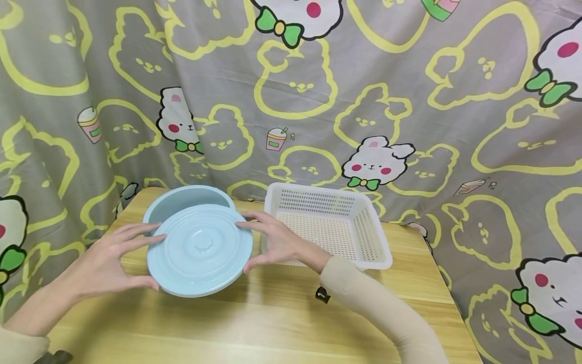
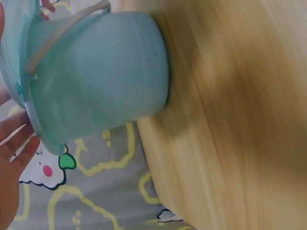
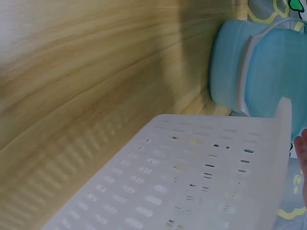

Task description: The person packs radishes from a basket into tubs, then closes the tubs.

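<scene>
A round light-blue lid (image 1: 200,253) with concentric ridges is held tilted in front of the open top of a light-blue bucket (image 1: 193,194). My left hand (image 1: 102,263) grips the lid's left edge, thumb below and fingers at the upper rim. On the opposite edge, my right hand (image 1: 279,240) holds it with fingers on top and thumb lower down. The left wrist view shows the bucket (image 2: 100,76) standing on the table, its pale handle (image 2: 67,31) hanging along the side. The lid overlaps the bucket's near rim in the head view.
Right of the bucket, behind my right forearm, stands a white perforated basket (image 1: 384,247). Both containers are on a wood-grain table (image 1: 273,323). A grey patterned curtain (image 1: 309,131) hangs behind and around the table. A small black object (image 1: 322,294) shows by my right sleeve.
</scene>
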`<state>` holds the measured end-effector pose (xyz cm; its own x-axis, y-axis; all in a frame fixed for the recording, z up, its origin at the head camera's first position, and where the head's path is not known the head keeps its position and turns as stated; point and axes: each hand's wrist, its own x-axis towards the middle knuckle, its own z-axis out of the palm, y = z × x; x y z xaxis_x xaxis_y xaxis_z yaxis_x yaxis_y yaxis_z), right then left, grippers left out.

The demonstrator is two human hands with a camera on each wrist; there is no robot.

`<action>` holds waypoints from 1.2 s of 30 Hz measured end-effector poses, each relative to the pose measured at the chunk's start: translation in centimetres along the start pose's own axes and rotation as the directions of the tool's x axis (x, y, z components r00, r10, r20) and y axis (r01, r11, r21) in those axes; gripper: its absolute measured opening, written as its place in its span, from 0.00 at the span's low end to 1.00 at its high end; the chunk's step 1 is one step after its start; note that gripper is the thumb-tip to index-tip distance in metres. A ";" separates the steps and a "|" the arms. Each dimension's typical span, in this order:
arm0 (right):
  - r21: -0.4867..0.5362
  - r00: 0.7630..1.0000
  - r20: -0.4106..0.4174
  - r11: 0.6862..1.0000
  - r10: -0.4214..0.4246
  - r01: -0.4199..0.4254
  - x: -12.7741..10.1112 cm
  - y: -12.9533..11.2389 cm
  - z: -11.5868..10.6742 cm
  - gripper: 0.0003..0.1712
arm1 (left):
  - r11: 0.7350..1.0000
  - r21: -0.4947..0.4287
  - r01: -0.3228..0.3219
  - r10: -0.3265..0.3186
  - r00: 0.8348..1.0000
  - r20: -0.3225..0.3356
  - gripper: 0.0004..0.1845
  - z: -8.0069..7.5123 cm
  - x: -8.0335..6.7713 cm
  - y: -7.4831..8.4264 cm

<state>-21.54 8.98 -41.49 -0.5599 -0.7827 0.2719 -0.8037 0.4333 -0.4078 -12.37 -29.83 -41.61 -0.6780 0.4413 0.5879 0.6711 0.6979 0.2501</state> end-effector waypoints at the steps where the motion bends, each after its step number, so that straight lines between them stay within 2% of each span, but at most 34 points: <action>1: 0.006 1.000 0.000 1.000 0.010 -0.010 0.1 0.0 0.1 0.61 | 1.000 -0.005 0.000 0.000 1.000 -0.013 0.53 0.0 0.0 -0.2; 6: 0.027 0.998 -0.003 0.998 0.062 -0.062 1.1 0.3 0.5 0.60 | 1.000 -0.011 -0.009 0.009 0.998 -0.061 0.49 -0.2 0.0 -0.9; 10: 0.031 0.995 0.003 0.995 0.099 -0.099 1.9 0.3 0.6 0.60 | 1.000 0.001 0.004 -0.004 0.998 -0.068 0.47 -0.5 0.0 -1.3; 20: -0.103 0.991 0.010 0.986 0.134 -0.132 4.0 0.0 0.6 0.59 | 0.996 0.033 0.082 -0.080 0.994 -0.075 0.43 -0.8 -0.2 -2.1; 27: -0.111 0.990 -0.007 0.983 0.144 -0.143 5.2 0.0 0.6 0.57 | 0.990 0.043 0.133 -0.130 0.990 -0.062 0.42 -1.0 -0.2 -2.8; 36: -0.086 0.986 0.005 0.982 0.166 -0.165 6.3 0.7 0.6 0.56 | 0.980 0.053 0.190 -0.189 0.982 -0.018 0.38 -1.0 0.4 -3.4</action>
<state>-25.54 4.08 -40.55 -0.6848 -0.7020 0.1956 -0.7144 0.5937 -0.3703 -14.65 -32.59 -41.47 -0.7871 0.2911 0.5438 0.5133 0.7980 0.3157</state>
